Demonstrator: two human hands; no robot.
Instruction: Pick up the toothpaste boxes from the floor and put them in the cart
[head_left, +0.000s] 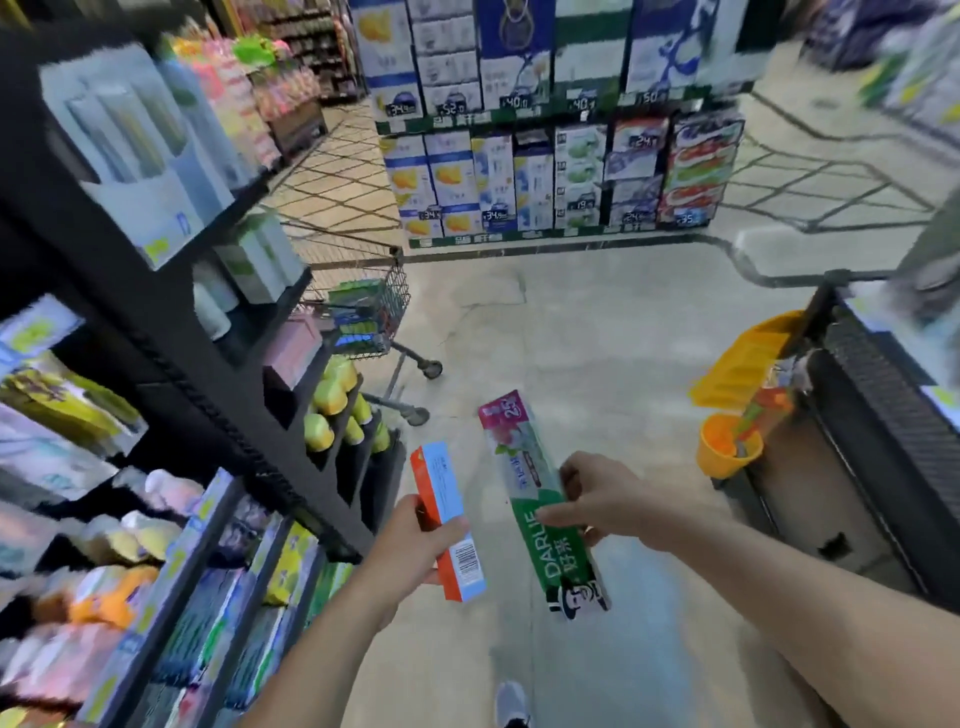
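My left hand (415, 540) grips an orange and light-blue toothpaste box (448, 519) around its middle, held up above the floor. To its right, my right hand (597, 501) holds a long green and pink Darlie toothpaste box (540, 499), fingers curled over its right edge. Both boxes point away from me. The wire shopping cart (387, 312) stands ahead to the left, beside the shelf end, with green and blue boxes (358, 317) inside its basket.
Black shelving (171, 364) full of goods runs along my left. A yellow mop bucket (737, 400) sits against a dark cabinet (883, 441) on the right. Stacked boxed goods (561, 171) line the far end. Bare floor (571, 332) lies between me and the cart.
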